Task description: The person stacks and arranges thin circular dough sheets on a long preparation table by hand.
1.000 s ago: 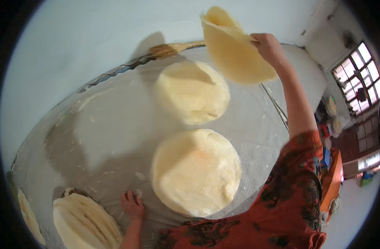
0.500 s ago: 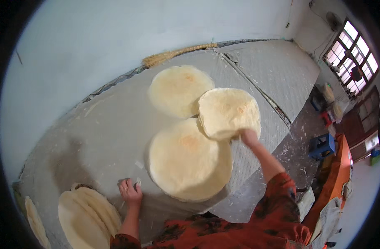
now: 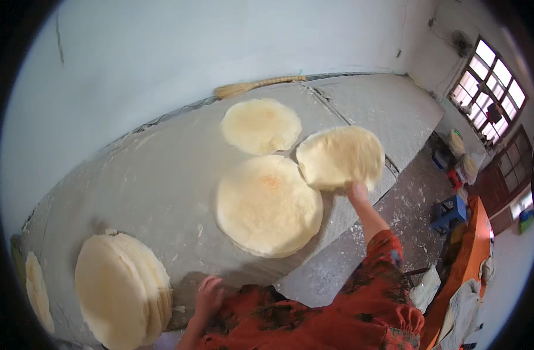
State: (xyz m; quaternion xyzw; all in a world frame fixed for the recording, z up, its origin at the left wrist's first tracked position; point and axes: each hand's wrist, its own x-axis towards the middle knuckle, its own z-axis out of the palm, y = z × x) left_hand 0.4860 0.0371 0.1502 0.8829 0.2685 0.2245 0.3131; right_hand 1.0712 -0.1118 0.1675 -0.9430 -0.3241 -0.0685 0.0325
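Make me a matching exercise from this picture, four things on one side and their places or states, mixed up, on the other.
Column one:
1. Straw broom
2. Blue stool
3. Right hand
4. Fan

Column two:
A. Beside the window
B. At the edge of a pale round sheet
C. Along the table's wall side
D. On the floor

Pairs: 1-C, 2-D, 3-B, 4-A

Your red cloth shirt (image 3: 322,324) bears blackish blotches; the thin round sheet (image 3: 341,154) you hold is cream, the flat surface (image 3: 144,186) grey.
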